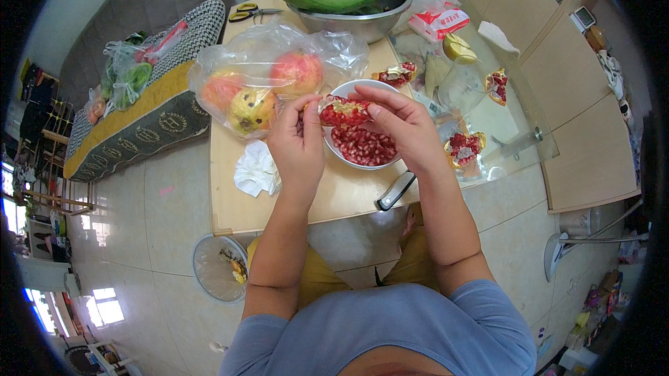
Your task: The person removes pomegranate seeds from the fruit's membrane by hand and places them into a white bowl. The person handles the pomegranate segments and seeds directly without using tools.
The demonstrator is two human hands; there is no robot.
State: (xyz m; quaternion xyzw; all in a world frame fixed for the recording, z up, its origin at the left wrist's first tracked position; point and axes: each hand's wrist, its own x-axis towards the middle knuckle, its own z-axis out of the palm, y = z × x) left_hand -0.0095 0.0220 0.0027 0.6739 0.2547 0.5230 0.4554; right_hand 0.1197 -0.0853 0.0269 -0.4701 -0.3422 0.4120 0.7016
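A pomegranate piece (345, 112), thick with red arils and pale membrane, is held between my two hands over a white bowl (360, 166). My left hand (299, 138) grips its left end between thumb and fingers. At the right end, the thumb and fingers of my right hand (410, 127) touch the arils. Loose pomegranate arils (363, 145) fill the lower part of the bowl. Below my right hand, a knife (396, 191) shows its black-and-silver handle; its blade is hidden. Pomegranate chunks (397, 74) lie beyond the bowl, and another chunk (464, 148) lies to the right.
Whole pomegranates (297, 72) sit in a clear plastic bag (251, 44) at the left. Behind stands a steel basin (345, 23) with long green gourds (334, 2). Scissors (253, 12) and a crumpled tissue (257, 168) lie on the table. A lined bin (219, 269) stands below the table's left corner.
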